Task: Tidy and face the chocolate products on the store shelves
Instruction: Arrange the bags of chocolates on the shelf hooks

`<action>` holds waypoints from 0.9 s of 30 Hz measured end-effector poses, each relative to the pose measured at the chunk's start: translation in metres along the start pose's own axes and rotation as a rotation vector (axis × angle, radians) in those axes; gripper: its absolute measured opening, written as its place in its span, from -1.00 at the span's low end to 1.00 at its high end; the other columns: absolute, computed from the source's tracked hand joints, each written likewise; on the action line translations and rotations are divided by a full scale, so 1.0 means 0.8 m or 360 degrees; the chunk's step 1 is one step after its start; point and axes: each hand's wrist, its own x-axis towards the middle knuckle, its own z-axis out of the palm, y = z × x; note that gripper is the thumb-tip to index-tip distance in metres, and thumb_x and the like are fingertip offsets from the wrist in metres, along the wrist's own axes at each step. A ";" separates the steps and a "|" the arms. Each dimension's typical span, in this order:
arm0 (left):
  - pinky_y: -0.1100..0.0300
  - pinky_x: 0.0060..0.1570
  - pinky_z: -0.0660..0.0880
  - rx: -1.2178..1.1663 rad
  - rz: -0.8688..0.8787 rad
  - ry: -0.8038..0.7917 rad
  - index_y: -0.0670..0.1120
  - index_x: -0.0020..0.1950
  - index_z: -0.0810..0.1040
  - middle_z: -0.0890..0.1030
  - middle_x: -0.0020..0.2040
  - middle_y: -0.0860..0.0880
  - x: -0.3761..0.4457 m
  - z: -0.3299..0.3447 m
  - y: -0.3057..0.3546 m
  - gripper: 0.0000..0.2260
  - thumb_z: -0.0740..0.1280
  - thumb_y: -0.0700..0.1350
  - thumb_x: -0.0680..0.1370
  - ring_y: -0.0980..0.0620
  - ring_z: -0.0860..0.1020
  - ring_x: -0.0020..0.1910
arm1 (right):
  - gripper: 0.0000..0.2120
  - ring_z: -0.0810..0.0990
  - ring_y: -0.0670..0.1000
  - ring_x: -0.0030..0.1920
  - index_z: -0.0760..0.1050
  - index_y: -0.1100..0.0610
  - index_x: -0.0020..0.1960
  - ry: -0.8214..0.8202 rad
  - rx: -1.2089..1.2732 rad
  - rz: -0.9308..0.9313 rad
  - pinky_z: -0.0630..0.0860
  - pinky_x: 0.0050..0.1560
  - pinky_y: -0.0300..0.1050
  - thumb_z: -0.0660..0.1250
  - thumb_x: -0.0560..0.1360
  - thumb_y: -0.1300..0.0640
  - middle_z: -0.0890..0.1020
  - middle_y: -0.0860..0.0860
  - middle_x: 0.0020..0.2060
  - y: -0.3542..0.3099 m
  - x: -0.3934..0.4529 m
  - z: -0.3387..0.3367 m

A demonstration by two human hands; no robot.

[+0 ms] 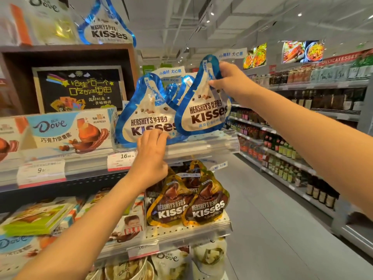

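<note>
Landmark: the blue Kisses shelf (212, 141), a clear-fronted shelf edge at the aisle end.

Right hand (230, 77) is raised above the shelf's right end, fingers pinched closed on the upper neck of the right blue Kisses bag (203, 114). The bag hangs upright, label facing out, its bottom edge at or just above the shelf; contact there is hard to judge from this angle.

Left hand (152, 150) reaches up from below the shelf. Fingertips are curled against the lower front of the left blue Kisses bag (147, 118), which stands on the shelf just left of the held bag, overlapping it slightly. Whether the left hand grips the bag or only presses on it cannot be told; the fingers' far sides are hidden.

Left of these bags on the same shelf: a Dove box (68, 130), face out. A price tag (122, 158) reading 16.80 sits on the shelf edge beside the left wrist.

Directly below the shelf: two brown Kisses bags (189, 205) standing side by side, labels out.
</note>
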 end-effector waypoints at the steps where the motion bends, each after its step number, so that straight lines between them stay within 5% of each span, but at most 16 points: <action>1: 0.14 0.07 0.17 -0.0005 -0.0004 0.0002 -0.18 0.15 0.41 0.39 0.06 -0.09 0.000 0.000 0.000 -0.49 0.34 -0.38 0.22 0.00 0.22 0.06 | -0.73 0.60 0.06 0.07 0.42 0.25 0.23 -0.0006 0.0016 0.0014 0.54 0.10 -0.05 0.23 0.53 0.36 0.61 0.15 0.09 0.003 0.006 0.004; 5: 0.14 0.07 0.20 0.0001 -0.0002 0.0015 -0.18 0.15 0.41 0.39 0.06 -0.09 0.000 0.002 0.000 -0.49 0.36 -0.37 0.21 0.01 0.23 0.05 | -0.74 0.58 -0.04 -0.01 0.38 0.20 0.23 0.0017 0.0094 0.0037 0.55 -0.04 -0.18 0.18 0.56 0.34 0.59 0.04 0.03 0.018 0.019 0.016; 10: 0.14 0.09 0.18 0.0025 0.0003 0.0047 -0.20 0.15 0.42 0.41 0.05 -0.11 0.000 0.005 -0.003 -0.46 0.37 -0.38 0.19 -0.01 0.25 0.05 | -0.80 0.52 0.05 0.12 0.34 0.18 0.20 0.0192 0.0002 0.0033 0.50 0.15 0.04 0.15 0.57 0.25 0.53 0.09 0.12 0.057 0.019 0.025; 14: 0.12 0.11 0.19 0.0037 -0.0001 0.0048 -0.21 0.16 0.42 0.41 0.05 -0.11 0.000 0.007 -0.002 -0.46 0.37 -0.38 0.19 -0.02 0.25 0.08 | -0.80 0.45 -0.04 -0.02 0.34 0.25 0.21 0.0487 -0.0194 -0.0049 0.38 -0.16 -0.30 0.11 0.60 0.25 0.50 0.10 0.05 0.070 0.013 0.034; 18: 0.12 0.16 0.19 0.0033 -0.0027 0.0046 -0.20 0.19 0.41 0.39 0.08 -0.10 0.000 0.008 -0.002 -0.46 0.35 -0.39 0.22 -0.01 0.25 0.12 | -0.87 0.44 -0.03 -0.15 0.35 0.22 0.12 0.0508 -0.0160 -0.0191 0.33 -0.35 -0.49 0.10 0.60 0.28 0.48 0.02 -0.09 0.077 0.003 0.044; 27: 0.10 0.13 0.25 0.0108 -0.0005 0.0078 -0.21 0.18 0.42 0.40 0.07 -0.12 -0.004 0.007 -0.001 -0.45 0.38 -0.41 0.21 -0.05 0.28 0.09 | -0.60 0.49 -0.06 0.12 0.24 0.17 0.30 0.0270 0.0009 -0.0172 0.48 0.06 -0.26 0.29 0.51 0.26 0.46 0.00 0.13 0.072 0.001 0.021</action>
